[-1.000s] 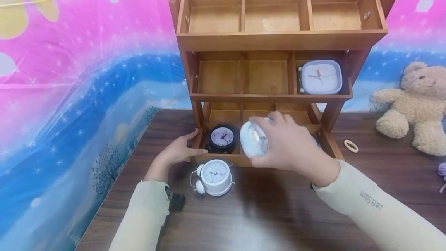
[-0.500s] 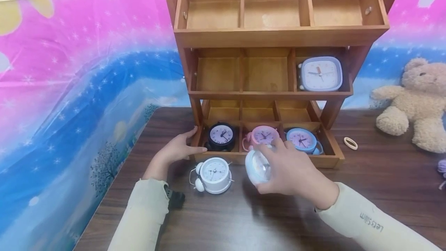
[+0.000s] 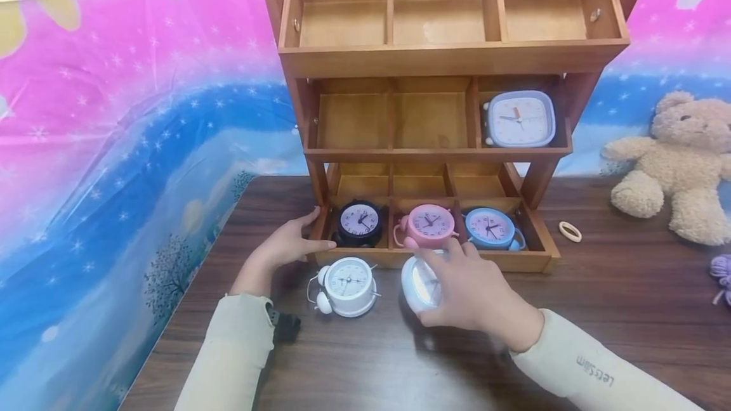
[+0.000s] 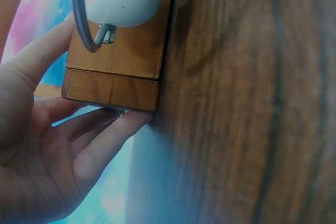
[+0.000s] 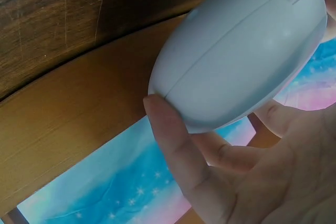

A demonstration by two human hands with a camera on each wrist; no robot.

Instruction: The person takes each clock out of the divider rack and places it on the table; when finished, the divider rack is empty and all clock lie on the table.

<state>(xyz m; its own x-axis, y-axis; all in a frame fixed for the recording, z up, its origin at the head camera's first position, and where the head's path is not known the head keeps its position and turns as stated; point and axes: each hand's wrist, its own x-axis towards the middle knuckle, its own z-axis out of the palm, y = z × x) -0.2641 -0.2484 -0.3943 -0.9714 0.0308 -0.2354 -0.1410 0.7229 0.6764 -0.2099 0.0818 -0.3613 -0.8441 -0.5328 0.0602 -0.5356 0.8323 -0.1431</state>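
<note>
My right hand (image 3: 465, 287) grips a pale, rounded alarm clock (image 3: 415, 284) with a light-blue rim, low over the table in front of the shelf's middle. Its smooth egg-shaped body (image 5: 236, 51) fills much of the right wrist view, with fingertips and thumb round it. My left hand (image 3: 285, 247) holds the front left corner of the wooden shelf (image 3: 497, 261), thumb at the front edge and fingers along the side. Nearby on the table lies a white twin-bell alarm clock (image 3: 348, 285), face up. Its bell (image 4: 123, 3) hangs close to the shelf corner in the left wrist view.
Black (image 3: 358, 224), pink (image 3: 429, 224) and blue (image 3: 489, 228) clocks fill the bottom tier. A lavender-rimmed clock (image 3: 520, 119) sits in the middle tier's right compartment. A wooden ring (image 3: 570, 231), teddy bear (image 3: 679, 160) and purple yarn-like item (image 3: 722, 271) lie to the right.
My right hand has brought the pale clock down and toward me from in front of the bottom tier, uncovering the pink and blue clocks. My left hand stays at the shelf corner.
</note>
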